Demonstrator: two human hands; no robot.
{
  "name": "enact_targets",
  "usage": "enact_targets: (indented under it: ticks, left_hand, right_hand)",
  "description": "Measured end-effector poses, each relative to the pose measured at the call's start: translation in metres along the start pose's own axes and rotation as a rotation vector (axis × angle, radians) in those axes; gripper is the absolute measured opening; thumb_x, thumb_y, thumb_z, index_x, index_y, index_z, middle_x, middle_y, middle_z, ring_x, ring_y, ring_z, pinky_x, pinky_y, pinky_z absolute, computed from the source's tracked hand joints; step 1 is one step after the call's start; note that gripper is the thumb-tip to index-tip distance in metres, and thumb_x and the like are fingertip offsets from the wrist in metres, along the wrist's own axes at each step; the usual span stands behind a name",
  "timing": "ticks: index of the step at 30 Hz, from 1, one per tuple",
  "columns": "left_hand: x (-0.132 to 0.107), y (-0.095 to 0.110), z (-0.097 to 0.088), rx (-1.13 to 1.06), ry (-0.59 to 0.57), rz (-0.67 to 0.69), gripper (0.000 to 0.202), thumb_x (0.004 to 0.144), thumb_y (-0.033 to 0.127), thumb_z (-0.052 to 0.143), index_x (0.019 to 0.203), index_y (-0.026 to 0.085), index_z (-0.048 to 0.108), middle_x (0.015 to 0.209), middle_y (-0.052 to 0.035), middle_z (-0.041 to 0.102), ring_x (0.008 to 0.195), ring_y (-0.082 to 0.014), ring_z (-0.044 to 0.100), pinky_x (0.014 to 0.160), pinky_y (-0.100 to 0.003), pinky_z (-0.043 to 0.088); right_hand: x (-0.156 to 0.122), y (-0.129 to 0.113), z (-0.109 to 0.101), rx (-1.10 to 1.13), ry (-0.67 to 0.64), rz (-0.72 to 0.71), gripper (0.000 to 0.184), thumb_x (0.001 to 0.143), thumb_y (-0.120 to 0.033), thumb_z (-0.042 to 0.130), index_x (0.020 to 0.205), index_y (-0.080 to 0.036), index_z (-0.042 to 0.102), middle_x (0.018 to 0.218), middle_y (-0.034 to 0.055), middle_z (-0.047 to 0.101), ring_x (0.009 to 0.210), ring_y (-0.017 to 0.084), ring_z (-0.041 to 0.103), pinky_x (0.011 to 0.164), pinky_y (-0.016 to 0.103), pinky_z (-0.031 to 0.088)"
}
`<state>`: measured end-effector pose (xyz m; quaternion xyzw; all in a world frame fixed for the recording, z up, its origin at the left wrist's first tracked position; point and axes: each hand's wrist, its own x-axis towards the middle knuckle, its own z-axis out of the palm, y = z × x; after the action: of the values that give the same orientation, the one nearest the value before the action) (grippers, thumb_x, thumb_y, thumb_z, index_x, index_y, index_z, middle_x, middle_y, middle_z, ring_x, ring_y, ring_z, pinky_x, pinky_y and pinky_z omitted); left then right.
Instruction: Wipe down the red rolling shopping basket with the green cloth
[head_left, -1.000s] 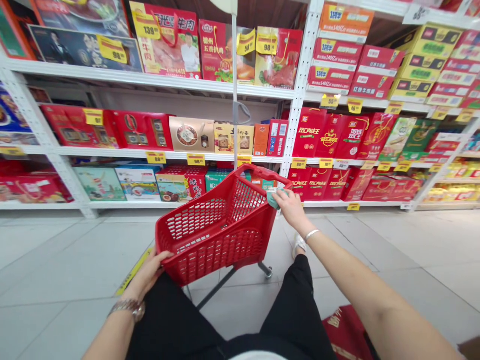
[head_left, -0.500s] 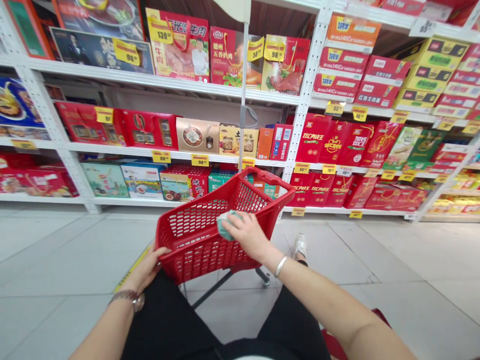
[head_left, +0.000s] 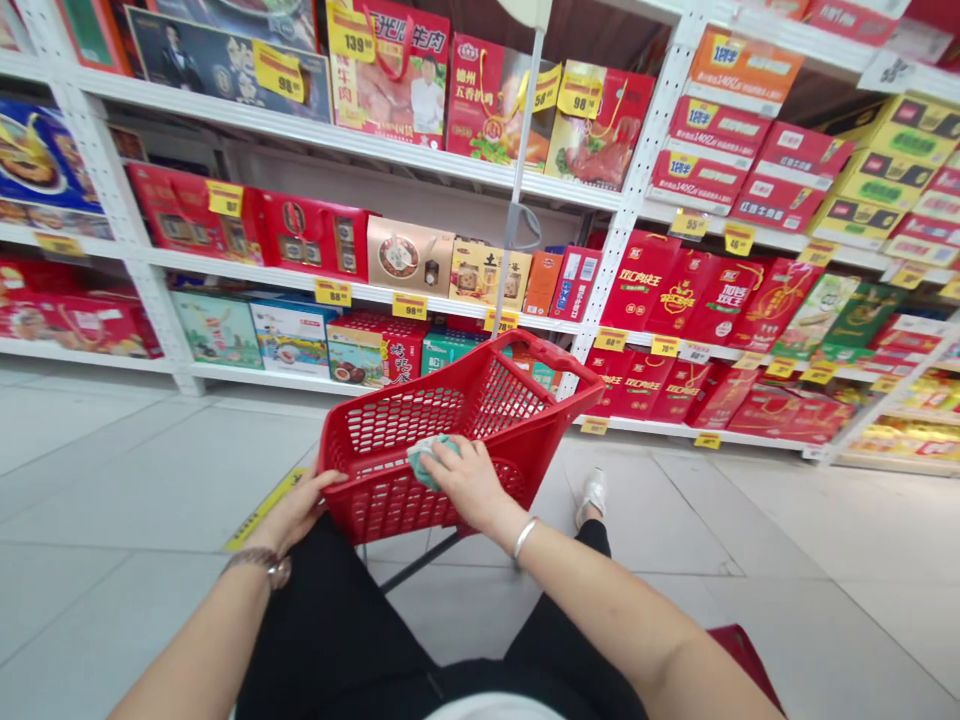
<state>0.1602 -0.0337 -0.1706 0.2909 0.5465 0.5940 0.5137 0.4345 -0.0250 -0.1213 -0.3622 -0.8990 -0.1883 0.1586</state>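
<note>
Several left fingers (head_left: 327,482) clasp a perforated plastic basket (head_left: 529,450); right fingers (head_left: 448,460) hold crumpled cloth (head_left: 421,463).

the floor (head_left: 150,470) is pale tile. a red cart (head_left: 517,425) stands on it, a white shoe (head_left: 592,497) near, and a yellow strip (head_left: 266,512) lies at left. a red thing (head_left: 746,655) at lower right probably rests there too, mostly hidden. behind, white shelves (head_left: 285,280) carry boxes (head_left: 390,75), among them a gold box (head_left: 409,255) midway and a pale green box (head_left: 217,330) below.
</note>
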Motion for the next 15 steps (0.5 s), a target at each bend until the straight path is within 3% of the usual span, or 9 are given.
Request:
enact_targets:
  ticks: [6, 11, 15]
  left_hand:
    - [0.003, -0.004, -0.001, 0.056, -0.004, 0.009, 0.065, 0.062, 0.017, 0.077, 0.125, 0.025, 0.069, 0.105, -0.0036, 0.079, 0.078, -0.0183, 0.071, 0.056, -0.023, 0.049]
    - [0.004, -0.006, 0.0, 0.09, 0.003, 0.02, 0.067, 0.062, 0.02, 0.077, 0.127, 0.028, 0.067, 0.104, -0.0032, 0.078, 0.08, -0.0194, 0.069, 0.06, -0.025, 0.049]
    - [0.003, -0.005, 0.001, 0.089, -0.001, 0.019, 0.068, 0.062, 0.02, 0.074, 0.129, 0.029, 0.066, 0.106, -0.0034, 0.077, 0.083, -0.019, 0.068, 0.061, -0.024, 0.049]
  right_hand:
    - [-0.029, 0.079, -0.021, -0.162, -0.045, 0.157, 0.04, 0.105, -0.016, 0.046, 0.14, -0.03, 0.06, 0.149, 0.0071, 0.061, 0.131, 0.029, 0.048, 0.097, 0.045, 0.042]
    - [-0.049, 0.141, -0.049, -0.326, -0.106, 0.262, 0.044, 0.104, -0.016, 0.044, 0.143, -0.03, 0.059, 0.154, 0.0076, 0.056, 0.134, 0.03, 0.046, 0.096, 0.043, 0.04]
    - [-0.059, 0.189, -0.077, -0.428, -0.137, 0.448, 0.048, 0.1, -0.014, 0.05, 0.144, -0.032, 0.06, 0.153, 0.0089, 0.057, 0.13, 0.03, 0.048, 0.092, 0.039, 0.042]
